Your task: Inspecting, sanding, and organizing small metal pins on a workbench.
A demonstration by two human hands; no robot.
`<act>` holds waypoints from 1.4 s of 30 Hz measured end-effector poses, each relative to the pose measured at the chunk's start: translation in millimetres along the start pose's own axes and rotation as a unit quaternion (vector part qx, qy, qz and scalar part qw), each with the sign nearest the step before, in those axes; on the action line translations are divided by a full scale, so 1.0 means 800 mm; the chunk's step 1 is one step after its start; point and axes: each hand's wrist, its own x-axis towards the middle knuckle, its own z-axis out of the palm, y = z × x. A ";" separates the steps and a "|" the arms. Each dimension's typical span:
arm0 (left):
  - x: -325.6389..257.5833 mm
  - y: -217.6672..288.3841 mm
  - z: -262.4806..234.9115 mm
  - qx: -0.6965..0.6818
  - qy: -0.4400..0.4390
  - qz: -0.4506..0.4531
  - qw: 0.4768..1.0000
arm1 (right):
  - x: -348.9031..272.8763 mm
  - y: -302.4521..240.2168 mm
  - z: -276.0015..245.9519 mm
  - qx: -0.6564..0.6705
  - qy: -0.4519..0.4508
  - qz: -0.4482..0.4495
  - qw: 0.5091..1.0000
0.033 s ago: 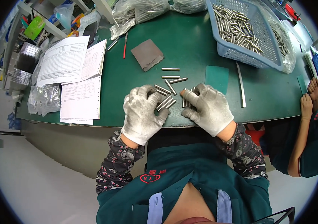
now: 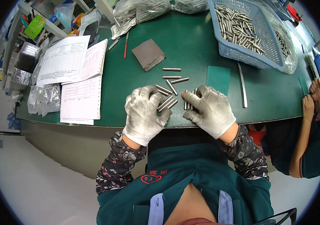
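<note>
Both of my hands wear pale grey-white work gloves and rest on the green table. My left hand (image 2: 143,111) curls its thumb and fingers around a few short steel pins (image 2: 167,104) lying side by side at a slant. Across a small gap, my right hand (image 2: 210,110) is closed over an upright row of steel pins (image 2: 188,101), partly hidden under its fingers. A bare fingertip pokes out of the right glove. Just beyond the hands, several loose pins (image 2: 171,87) lie at different angles.
Behind the pins lies a brown abrasive sheet (image 2: 148,55). A blue basket (image 2: 248,59) full of pins stands far right, near a metal strip (image 2: 242,86) and green square (image 2: 218,79). Papers (image 2: 81,99) cover the left side. Another person's hands (image 2: 312,93) rest at the right edge.
</note>
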 end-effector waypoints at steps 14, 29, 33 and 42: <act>-0.004 -0.028 -0.026 -0.019 -0.003 -0.063 0.998 | -0.007 -0.005 -0.016 0.037 0.005 -0.002 0.999; 0.022 -0.024 -0.003 0.014 -0.097 -0.001 0.995 | 0.073 -0.024 0.014 -0.004 -0.003 -0.012 1.000; 0.030 -0.016 -0.012 0.017 -0.133 -0.051 0.990 | 0.074 -0.005 0.012 0.094 0.029 0.006 0.995; 0.035 -0.013 0.005 -0.037 -0.086 -0.009 0.996 | 0.075 0.029 0.011 0.006 0.068 -0.003 0.998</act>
